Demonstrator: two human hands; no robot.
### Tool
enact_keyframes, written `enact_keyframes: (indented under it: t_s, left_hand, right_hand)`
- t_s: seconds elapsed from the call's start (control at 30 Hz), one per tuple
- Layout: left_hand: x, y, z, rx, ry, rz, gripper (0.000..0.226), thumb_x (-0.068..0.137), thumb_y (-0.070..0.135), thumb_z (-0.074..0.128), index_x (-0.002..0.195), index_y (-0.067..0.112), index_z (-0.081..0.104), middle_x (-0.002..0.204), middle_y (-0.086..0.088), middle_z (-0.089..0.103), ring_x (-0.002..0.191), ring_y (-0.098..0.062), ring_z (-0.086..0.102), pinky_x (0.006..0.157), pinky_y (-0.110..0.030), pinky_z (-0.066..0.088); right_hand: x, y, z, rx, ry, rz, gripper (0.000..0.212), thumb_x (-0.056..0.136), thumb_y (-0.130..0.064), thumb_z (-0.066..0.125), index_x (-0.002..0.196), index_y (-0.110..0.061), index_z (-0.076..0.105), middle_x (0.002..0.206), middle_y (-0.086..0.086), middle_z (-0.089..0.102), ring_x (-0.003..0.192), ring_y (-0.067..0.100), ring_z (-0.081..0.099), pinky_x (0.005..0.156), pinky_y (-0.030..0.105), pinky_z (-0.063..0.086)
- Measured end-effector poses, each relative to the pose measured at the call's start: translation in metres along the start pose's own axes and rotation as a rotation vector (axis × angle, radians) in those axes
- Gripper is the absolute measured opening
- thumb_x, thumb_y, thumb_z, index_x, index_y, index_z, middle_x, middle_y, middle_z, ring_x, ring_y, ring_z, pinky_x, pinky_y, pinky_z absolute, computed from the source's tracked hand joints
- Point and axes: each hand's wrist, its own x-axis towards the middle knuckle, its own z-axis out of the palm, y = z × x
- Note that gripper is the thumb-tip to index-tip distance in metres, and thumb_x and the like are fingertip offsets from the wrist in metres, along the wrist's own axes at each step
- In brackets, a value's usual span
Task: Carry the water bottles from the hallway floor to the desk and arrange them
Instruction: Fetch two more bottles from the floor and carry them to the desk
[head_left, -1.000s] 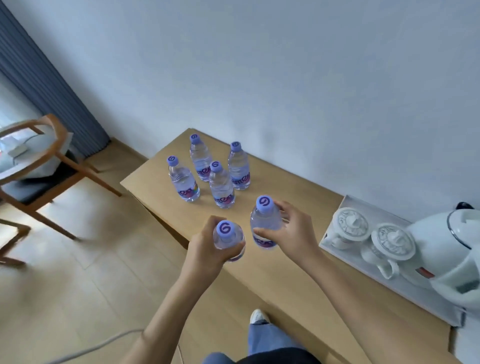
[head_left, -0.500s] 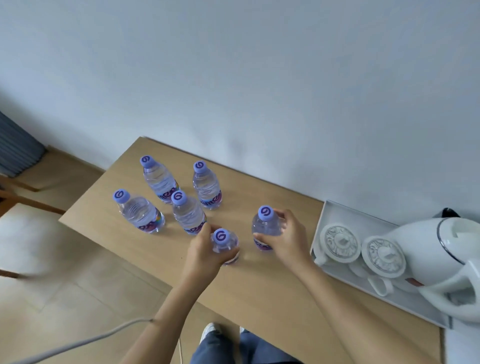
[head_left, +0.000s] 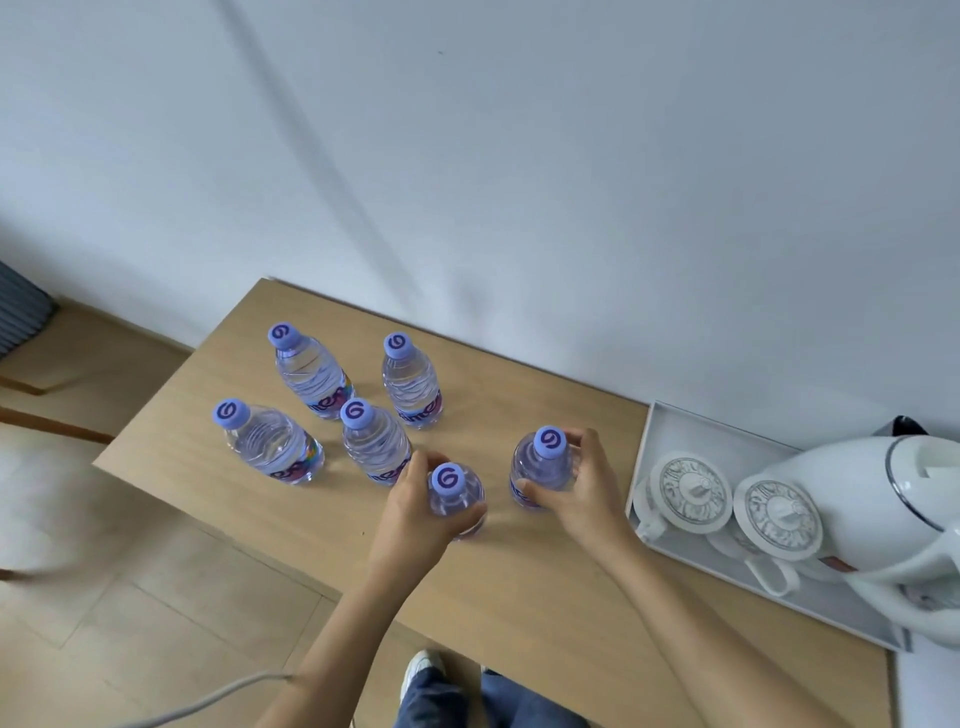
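You have a water bottle in each hand, both upright on the wooden worktop (head_left: 545, 587). Your left hand (head_left: 415, 512) curls round the near bottle (head_left: 451, 493), thumb on the near side and fingers wrapped over the far side, so that grip is pinching the bottle's shoulder just under its purple cap. Your right hand (head_left: 579, 496) holds the right bottle (head_left: 543, 465) the same way, thumb at the label and fingers round the far side near the cap. The two held bottles stand just beside each other, apart, with a strip of bare wood between them.

To the left and farther off, four more bottles stand in a loose cluster: the centre bottle (head_left: 374, 441) just beside your left hand, the left bottle (head_left: 270, 441) near the worktop's left edge, the far-left bottle (head_left: 309, 369) and the far-right bottle (head_left: 413, 382) behind them.

On the right a white tray (head_left: 675, 426) carries two lidded cups (head_left: 688, 491) and a white kettle (head_left: 883, 499). The worktop's far edge meets a pale wall (head_left: 571, 182). Your jeans and a shoe (head_left: 421, 670) show at the near edge, above the light wood floor (head_left: 130, 597).
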Motion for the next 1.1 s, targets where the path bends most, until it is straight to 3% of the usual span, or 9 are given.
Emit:
enact_keyframes:
  t_s: [0.07,0.17,0.23,0.3,0.53,0.63,0.77,1.0,1.1]
  left_hand:
    - [-0.003,0.002,-0.001,-0.008,-0.007,-0.013,0.056,0.061,0.014,0.089,0.101,0.02,0.05,0.091,0.007,0.063,0.084,-0.007,0.06,0.064,-0.009,0.043]
    - [-0.011,0.008,-0.002,0.014,0.024,0.012,0.068,0.063,0.019,0.089,0.116,0.02,0.046,0.105,0.004,0.059,0.099,-0.016,0.057,0.081,-0.022,0.046]
    - [-0.021,0.013,-0.005,0.049,0.059,0.065,0.071,0.066,0.023,0.087,0.123,0.02,0.044,0.113,0.005,0.053,0.106,-0.016,0.052,0.089,-0.029,0.045]
    - [-0.03,0.018,-0.008,0.093,0.09,0.158,0.069,0.07,0.024,0.085,0.125,0.019,0.045,0.117,0.008,0.047,0.111,-0.014,0.047,0.091,-0.026,0.038]
    - [-0.075,0.014,-0.029,0.201,0.039,0.389,0.061,0.079,0.024,0.079,0.13,0.013,0.046,0.135,-0.005,0.047,0.126,-0.022,0.043,0.098,-0.03,0.036]
    - [-0.103,0.003,-0.035,0.191,-0.048,0.41,0.058,0.08,0.026,0.077,0.128,0.013,0.046,0.126,0.004,0.048,0.118,-0.016,0.045,0.089,-0.024,0.033]
    - [-0.144,0.0,-0.028,0.149,-0.224,0.44,0.054,0.082,0.029,0.075,0.125,0.017,0.046,0.121,0.012,0.043,0.115,-0.006,0.042,0.088,-0.019,0.03]
    - [-0.21,0.017,0.013,0.222,-0.479,0.681,0.047,0.086,0.033,0.07,0.126,0.019,0.051,0.123,0.012,0.048,0.104,0.01,0.036,0.078,-0.008,0.026]
    - [-0.244,0.031,0.046,0.261,-0.621,0.753,0.048,0.087,0.033,0.069,0.129,0.019,0.052,0.126,0.009,0.052,0.11,0.003,0.043,0.085,-0.01,0.028]
  right_hand:
    - [-0.004,0.0,-0.001,-0.012,-0.024,-0.013,0.079,0.062,-0.013,0.093,0.126,-0.019,0.048,0.122,-0.005,0.056,0.106,0.008,0.057,0.08,0.0,0.037]
    - [-0.015,-0.002,-0.005,-0.022,-0.024,-0.031,0.095,0.064,-0.015,0.092,0.143,-0.012,0.039,0.134,-0.004,0.048,0.12,0.006,0.045,0.089,-0.003,0.029]
    - [-0.027,-0.005,-0.008,-0.013,-0.002,-0.025,0.096,0.066,-0.017,0.091,0.145,-0.014,0.037,0.141,-0.002,0.046,0.127,0.007,0.043,0.095,0.007,0.031]
    - [-0.043,-0.008,-0.01,0.005,0.026,-0.003,0.095,0.07,-0.022,0.089,0.146,-0.018,0.034,0.144,-0.003,0.044,0.134,0.009,0.04,0.102,0.017,0.031]
    - [-0.127,-0.017,-0.007,0.085,0.214,0.036,0.09,0.074,-0.023,0.086,0.147,-0.018,0.034,0.147,0.001,0.045,0.136,0.009,0.041,0.108,0.025,0.033]
    - [-0.178,-0.016,-0.002,0.122,0.311,0.067,0.088,0.075,-0.024,0.086,0.147,-0.021,0.034,0.144,-0.001,0.046,0.134,0.008,0.043,0.108,0.029,0.036]
    - [-0.246,-0.009,-0.003,0.131,0.443,0.104,0.086,0.076,-0.026,0.085,0.145,-0.023,0.035,0.138,-0.005,0.047,0.129,0.005,0.043,0.105,0.026,0.035]
    - [-0.352,0.018,-0.034,0.166,0.662,0.204,0.082,0.079,-0.034,0.082,0.143,-0.036,0.031,0.137,-0.011,0.043,0.13,0.004,0.04,0.095,0.017,0.034]
    - [-0.401,0.037,-0.056,0.201,0.782,0.256,0.079,0.079,-0.038,0.081,0.141,-0.04,0.032,0.139,-0.013,0.043,0.128,0.002,0.041,0.098,0.017,0.034]
